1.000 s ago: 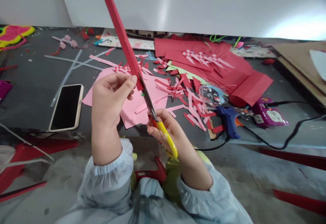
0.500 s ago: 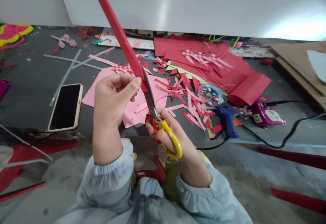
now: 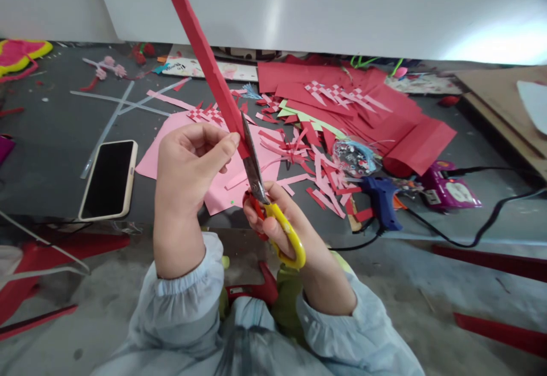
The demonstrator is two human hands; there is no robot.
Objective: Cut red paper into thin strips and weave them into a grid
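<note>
Between thumb and fingers, my left hand (image 3: 194, 165) pinches a long red paper strip (image 3: 205, 51) near its lower end. The strip slants up and to the left, past the top of the view. In my right hand (image 3: 277, 216) is a pair of scissors (image 3: 284, 231) with one yellow and one red handle, my fingers in the loops. The blades point upward and lie along the strip's right edge, close to my left thumb. Under both hands lies a sheet of pink paper (image 3: 168, 142) on the dark table.
A phone (image 3: 109, 179) lies at left beside clear glue sticks (image 3: 109, 122). Red and pink paper scraps (image 3: 325, 176), red sheets (image 3: 359, 114) and woven checkered pieces (image 3: 337, 95) spread right of centre. A blue glue gun (image 3: 382, 202) with a cord sits near the front edge.
The upper part of the red strip has shifted slightly to the right, and my left fingertips moved a little right with it. The scissors stay almost in place.
</note>
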